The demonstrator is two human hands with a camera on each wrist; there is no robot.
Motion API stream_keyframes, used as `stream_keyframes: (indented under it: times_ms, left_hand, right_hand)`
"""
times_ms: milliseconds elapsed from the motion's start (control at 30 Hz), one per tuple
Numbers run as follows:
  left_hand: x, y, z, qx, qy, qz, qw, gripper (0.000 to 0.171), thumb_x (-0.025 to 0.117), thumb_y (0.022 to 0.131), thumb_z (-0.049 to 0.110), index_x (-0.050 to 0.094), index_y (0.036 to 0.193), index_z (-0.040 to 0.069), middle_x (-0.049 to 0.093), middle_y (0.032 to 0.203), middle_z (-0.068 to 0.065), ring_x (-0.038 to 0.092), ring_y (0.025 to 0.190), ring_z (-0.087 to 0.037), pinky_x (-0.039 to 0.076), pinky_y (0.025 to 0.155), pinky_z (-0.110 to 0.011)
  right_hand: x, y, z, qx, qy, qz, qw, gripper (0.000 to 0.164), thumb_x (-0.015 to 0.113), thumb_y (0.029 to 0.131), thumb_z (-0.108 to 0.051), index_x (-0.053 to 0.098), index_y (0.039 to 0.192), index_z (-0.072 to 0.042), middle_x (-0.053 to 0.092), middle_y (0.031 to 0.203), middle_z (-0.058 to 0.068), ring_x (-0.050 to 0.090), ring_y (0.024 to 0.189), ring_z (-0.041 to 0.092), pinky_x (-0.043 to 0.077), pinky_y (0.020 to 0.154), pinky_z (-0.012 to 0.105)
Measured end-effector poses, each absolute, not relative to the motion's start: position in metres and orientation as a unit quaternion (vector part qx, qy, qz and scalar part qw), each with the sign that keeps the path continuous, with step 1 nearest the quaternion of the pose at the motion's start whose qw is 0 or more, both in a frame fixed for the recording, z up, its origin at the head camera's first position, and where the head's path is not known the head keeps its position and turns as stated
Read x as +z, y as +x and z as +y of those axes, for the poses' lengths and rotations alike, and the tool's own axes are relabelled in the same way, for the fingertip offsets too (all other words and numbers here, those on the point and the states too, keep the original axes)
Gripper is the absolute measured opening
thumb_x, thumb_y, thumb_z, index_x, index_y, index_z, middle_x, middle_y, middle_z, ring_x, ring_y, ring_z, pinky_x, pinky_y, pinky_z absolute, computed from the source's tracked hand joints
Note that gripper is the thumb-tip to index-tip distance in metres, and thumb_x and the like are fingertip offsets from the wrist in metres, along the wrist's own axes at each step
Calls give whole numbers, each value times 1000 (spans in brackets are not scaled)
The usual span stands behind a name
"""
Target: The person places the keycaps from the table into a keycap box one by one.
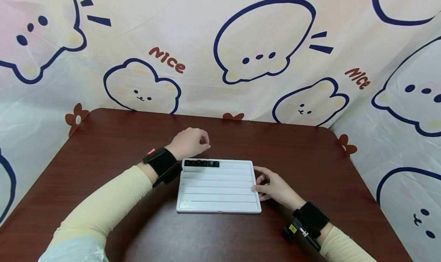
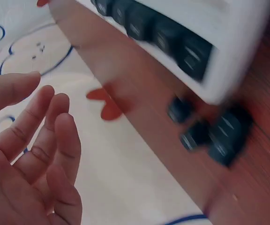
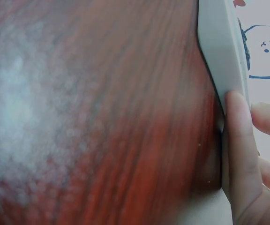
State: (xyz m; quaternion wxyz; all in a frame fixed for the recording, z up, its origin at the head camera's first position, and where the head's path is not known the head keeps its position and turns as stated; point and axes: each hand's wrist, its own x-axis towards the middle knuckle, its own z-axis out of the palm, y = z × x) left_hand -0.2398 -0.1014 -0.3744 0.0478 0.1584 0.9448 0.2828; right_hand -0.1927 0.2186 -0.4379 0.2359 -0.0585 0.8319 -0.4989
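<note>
A white tray (image 1: 220,189) with raised ridges lies on the table. Black keycaps (image 1: 201,163) sit side by side in its top row, starting from the left end. Just beyond the tray's upper left corner, my left hand (image 1: 190,143) hovers with loosely bent fingers; the left wrist view shows nothing between them. Loose black keycaps (image 2: 231,133) lie on the table beside the tray in that view; in the head view they cannot be made out. My right hand (image 1: 273,185) grips the tray's right edge, its thumb at the rim.
The dark brown wooden table (image 1: 113,200) extends around the tray on all sides. A cartoon-printed cloth (image 1: 200,93) hangs behind the table and along its sides. Dark bands with small devices are strapped to both wrists.
</note>
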Motion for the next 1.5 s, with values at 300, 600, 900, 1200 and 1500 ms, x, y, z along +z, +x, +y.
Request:
stream_keyframes:
  times_ms: [300, 600, 900, 1200, 1500]
  left_hand:
    - [-388, -226, -157, 332, 143, 931, 42, 8, 70, 98, 13, 75, 100, 7, 71, 91, -2, 63, 85, -21, 53, 80, -40]
    - [-404, -208, -195, 334, 126, 932, 56, 4, 72, 96, 9, 75, 97, 6, 68, 86, -2, 59, 83, -22, 53, 76, -36]
    - [-408, -204, -201, 327, 122, 933, 88, 8, 76, 92, 6, 75, 101, 6, 69, 90, -3, 60, 85, -22, 55, 78, -37]
    - [-412, -204, -196, 300, 114, 938, 128, 16, 83, 85, 7, 75, 99, 9, 67, 90, -2, 58, 87, -23, 54, 79, -37]
    - [-417, -206, -192, 278, 114, 946, 120, 16, 87, 84, 17, 76, 95, 12, 64, 86, -1, 56, 84, -22, 52, 77, -37]
  right_hand:
    - [-446, -186, 220, -511, -60, 823, 240, 72, 75, 91, 2, 39, 153, 1, 51, 99, 13, 60, 71, 22, 59, 60, 37]
    - [-447, -185, 221, -503, -51, 830, 233, 70, 74, 91, 2, 41, 152, -1, 51, 99, 14, 60, 71, 22, 59, 60, 36]
    - [-445, -188, 222, -490, -49, 841, 224, 69, 73, 92, 2, 42, 153, -2, 52, 99, 14, 60, 71, 21, 58, 60, 35]
    - [-446, -189, 220, -496, -52, 836, 230, 70, 73, 92, 2, 41, 154, -2, 52, 100, 15, 61, 71, 22, 59, 61, 36]
    - [-441, -195, 218, -491, -60, 839, 226, 70, 73, 92, 3, 41, 153, -2, 52, 99, 14, 61, 70, 22, 59, 60, 36]
